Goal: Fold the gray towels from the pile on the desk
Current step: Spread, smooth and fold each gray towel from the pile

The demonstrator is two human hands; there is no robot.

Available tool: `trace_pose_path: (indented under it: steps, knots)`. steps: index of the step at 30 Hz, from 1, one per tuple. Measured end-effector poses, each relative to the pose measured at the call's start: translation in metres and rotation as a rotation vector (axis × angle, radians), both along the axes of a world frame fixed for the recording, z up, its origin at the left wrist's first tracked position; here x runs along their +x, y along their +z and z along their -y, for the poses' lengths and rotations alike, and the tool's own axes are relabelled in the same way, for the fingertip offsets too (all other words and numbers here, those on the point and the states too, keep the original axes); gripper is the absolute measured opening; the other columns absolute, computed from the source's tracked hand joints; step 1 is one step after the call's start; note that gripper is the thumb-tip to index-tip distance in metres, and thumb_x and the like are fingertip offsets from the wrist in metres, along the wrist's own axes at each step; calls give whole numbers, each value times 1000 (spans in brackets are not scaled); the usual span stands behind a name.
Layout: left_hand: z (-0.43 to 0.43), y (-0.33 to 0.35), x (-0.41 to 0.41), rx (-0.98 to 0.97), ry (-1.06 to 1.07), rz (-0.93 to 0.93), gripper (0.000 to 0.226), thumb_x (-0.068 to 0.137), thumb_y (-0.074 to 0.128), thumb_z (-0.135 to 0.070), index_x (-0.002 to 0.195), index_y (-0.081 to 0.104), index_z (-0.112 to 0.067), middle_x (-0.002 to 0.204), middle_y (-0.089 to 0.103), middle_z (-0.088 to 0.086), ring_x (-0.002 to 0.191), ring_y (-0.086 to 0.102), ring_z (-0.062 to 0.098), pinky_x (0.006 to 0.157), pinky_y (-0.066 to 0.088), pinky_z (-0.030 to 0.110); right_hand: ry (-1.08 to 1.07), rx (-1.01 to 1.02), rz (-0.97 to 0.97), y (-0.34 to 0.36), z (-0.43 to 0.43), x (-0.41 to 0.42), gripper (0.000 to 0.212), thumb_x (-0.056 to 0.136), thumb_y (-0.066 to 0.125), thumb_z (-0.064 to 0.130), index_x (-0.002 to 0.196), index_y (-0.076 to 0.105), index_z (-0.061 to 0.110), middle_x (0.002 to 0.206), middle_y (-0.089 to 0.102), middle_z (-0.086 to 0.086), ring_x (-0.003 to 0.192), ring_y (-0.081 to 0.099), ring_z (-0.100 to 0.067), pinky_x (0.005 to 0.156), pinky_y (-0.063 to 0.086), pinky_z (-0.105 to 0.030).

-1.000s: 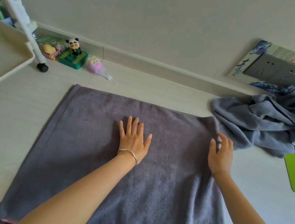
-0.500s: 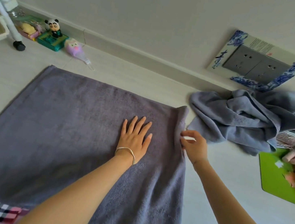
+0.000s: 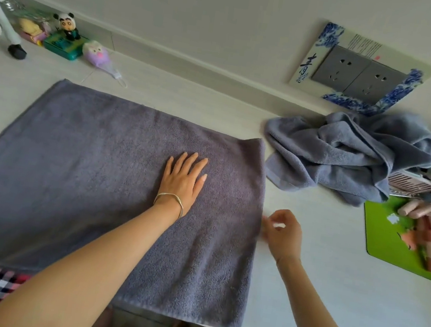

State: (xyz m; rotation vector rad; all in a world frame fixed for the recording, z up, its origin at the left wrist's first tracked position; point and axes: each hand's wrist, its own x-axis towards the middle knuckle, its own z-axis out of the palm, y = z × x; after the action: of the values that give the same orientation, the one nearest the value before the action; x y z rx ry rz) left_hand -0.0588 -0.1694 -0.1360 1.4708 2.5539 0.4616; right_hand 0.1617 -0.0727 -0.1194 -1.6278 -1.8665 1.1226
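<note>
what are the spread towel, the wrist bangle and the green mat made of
Spread towel: looks like cotton terry, matte gray, with a fuzzy looped pile and a flat woven band along the near hem. Bangle: probably metal, thin, silvery, glinting. Green mat: likely plastic or silicone, smooth, flat, with a rounded corner.

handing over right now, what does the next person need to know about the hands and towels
Left hand: flat, pressing on the spread gray towel.
Right hand: fingers curled at that towel's right edge; grip unclear.
Towel pile: crumpled at the back right of the desk.
Done: one towel laid out flat.
Left: fold it, then the pile.
</note>
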Motion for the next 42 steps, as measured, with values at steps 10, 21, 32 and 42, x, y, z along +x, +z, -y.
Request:
trace_pose_path:
  steps: [10, 21, 32, 42]
  knots:
    - [97, -7, 21, -42, 14, -144, 51, 95, 21, -41, 135, 49, -26, 140, 49, 3, 129, 44, 35, 98, 26, 69, 525, 551, 235, -17, 140, -56, 42, 94, 39, 28, 132, 53, 21, 141, 49, -2, 132, 41, -22, 110, 22, -40]
    - [106, -3, 20, -192, 46, -66, 69, 81, -11, -54, 147, 1, -38, 159, 3, -5, 146, -3, 29, 108, -6, 65, 322, 303, 600, -19, 119, 37, 63, 88, -4, 57, 147, -5, 36, 158, -4, 9, 146, -10, -15, 118, -11, -36]
    - [99, -2, 23, -220, 13, -66, 64, 76, -17, -55, 138, -17, -41, 158, -7, -6, 145, -9, 26, 109, -10, 60, 550, 477, 517, -18, 110, -53, 58, 94, 19, 52, 147, 28, 30, 156, 23, 4, 145, 17, -21, 115, -2, -35]
    - [69, 6, 17, -216, 37, 6, 80, 71, -21, -57, 148, -9, -35, 158, -9, -3, 145, -9, 27, 110, -10, 59, 395, 503, 510, 3, 37, -38, 68, 89, 5, 55, 150, 14, 27, 158, 8, 6, 147, 2, -16, 117, -6, -37]
